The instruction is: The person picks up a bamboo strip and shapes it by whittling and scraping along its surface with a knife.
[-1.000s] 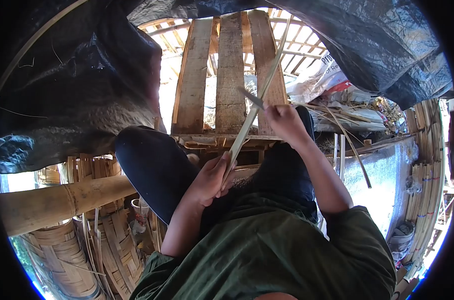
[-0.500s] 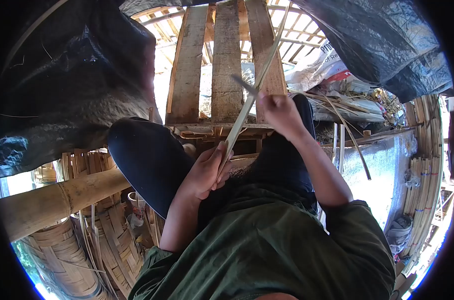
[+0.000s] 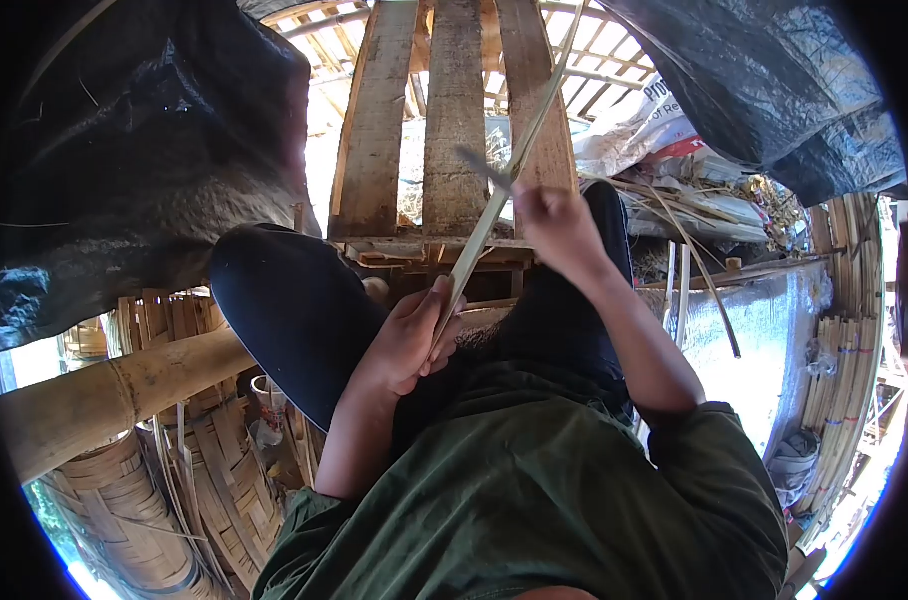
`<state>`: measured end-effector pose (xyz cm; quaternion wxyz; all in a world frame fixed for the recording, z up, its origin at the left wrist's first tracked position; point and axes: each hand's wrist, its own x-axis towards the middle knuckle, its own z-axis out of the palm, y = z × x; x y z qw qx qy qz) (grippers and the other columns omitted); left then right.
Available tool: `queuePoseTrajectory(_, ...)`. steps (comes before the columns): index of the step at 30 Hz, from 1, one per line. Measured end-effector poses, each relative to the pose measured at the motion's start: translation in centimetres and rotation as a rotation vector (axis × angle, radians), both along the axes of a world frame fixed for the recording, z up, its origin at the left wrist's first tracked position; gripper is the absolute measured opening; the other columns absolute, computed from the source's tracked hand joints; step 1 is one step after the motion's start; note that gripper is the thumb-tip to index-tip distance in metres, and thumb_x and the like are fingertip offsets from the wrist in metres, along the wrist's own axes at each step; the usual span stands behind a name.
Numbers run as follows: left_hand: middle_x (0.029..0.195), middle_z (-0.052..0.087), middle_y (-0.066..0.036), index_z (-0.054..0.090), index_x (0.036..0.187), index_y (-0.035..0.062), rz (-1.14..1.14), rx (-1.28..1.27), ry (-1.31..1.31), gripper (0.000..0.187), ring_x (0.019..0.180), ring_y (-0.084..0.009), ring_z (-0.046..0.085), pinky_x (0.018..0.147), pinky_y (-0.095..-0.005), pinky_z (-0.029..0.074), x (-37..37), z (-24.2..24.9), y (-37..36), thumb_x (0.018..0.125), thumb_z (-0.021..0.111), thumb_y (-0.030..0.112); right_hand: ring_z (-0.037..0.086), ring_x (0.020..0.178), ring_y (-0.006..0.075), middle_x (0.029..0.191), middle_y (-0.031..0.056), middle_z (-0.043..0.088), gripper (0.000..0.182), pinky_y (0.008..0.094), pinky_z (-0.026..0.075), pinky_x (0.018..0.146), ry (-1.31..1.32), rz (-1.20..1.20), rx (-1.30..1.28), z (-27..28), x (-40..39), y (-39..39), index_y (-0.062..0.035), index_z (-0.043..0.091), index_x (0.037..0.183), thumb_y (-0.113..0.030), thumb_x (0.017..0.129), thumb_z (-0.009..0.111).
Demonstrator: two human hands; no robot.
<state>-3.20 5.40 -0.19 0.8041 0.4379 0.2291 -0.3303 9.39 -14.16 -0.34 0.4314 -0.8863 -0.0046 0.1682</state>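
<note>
My left hand point(image 3: 414, 335) is closed around the lower end of a long, pale bamboo strip point(image 3: 486, 222). The strip slants up and away to the right, past the top of the view. In my right hand point(image 3: 557, 225), a closed fist, is a knife; its dark blade point(image 3: 486, 170) points up and left and lies across the strip. The blade is a little blurred, and the fist hides the handle. Both hands are between my knees, in front of a slatted wooden bench.
The wooden bench point(image 3: 454, 130) stands ahead. Black plastic sheeting point(image 3: 154, 150) hangs on the left, above a thick bamboo pole point(image 3: 124, 390) and woven bamboo baskets point(image 3: 129, 500). To the right are loose strips point(image 3: 702, 265), a sack point(image 3: 639, 130) and bundled bamboo slats point(image 3: 839, 390).
The hands hold almost the same places, with the blade still against the strip. My left knee has shifted slightly outward, and the view has moved a little.
</note>
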Motion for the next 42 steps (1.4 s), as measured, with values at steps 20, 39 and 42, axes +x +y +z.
queuePoseTrajectory(20,0.05,0.036,0.004,0.05,0.09,0.0114,0.044,-0.006,-0.033,0.036,0.034,-0.0054,0.028,0.033,-0.0212,0.021,0.0,0.1,-0.3,0.104,0.04,0.043,0.054,0.042,0.0257,0.05,0.0149,0.055,0.054,0.0399,0.043,0.044,-0.157,0.331,-0.082,-0.4,-3.9,1.3,0.0025,0.062,0.068,-0.033,0.103,0.043)
queuePoseTrajectory(39,0.05,0.037,0.003,0.051,0.09,0.0115,0.032,0.001,-0.025,0.037,0.033,-0.0062,0.028,0.033,-0.0219,0.02,-0.2,0.0,-0.5,0.104,0.041,0.044,0.053,0.044,0.0207,0.053,0.0153,0.052,0.048,0.0377,0.04,0.045,-0.132,0.172,0.051,-0.4,-3.1,0.3,0.004,0.06,0.069,-0.029,0.101,0.047)
queuePoseTrajectory(42,0.05,0.037,0.003,0.051,0.09,0.0113,0.027,-0.019,-0.014,0.036,0.034,-0.0061,0.028,0.033,-0.0219,0.02,-0.1,0.1,-0.4,0.104,0.041,0.044,0.049,0.043,0.0149,0.05,0.011,0.049,0.046,0.0349,0.037,0.044,-0.093,0.007,-0.03,-0.2,-1.4,0.0,0.0031,0.06,0.072,-0.029,0.103,0.047)
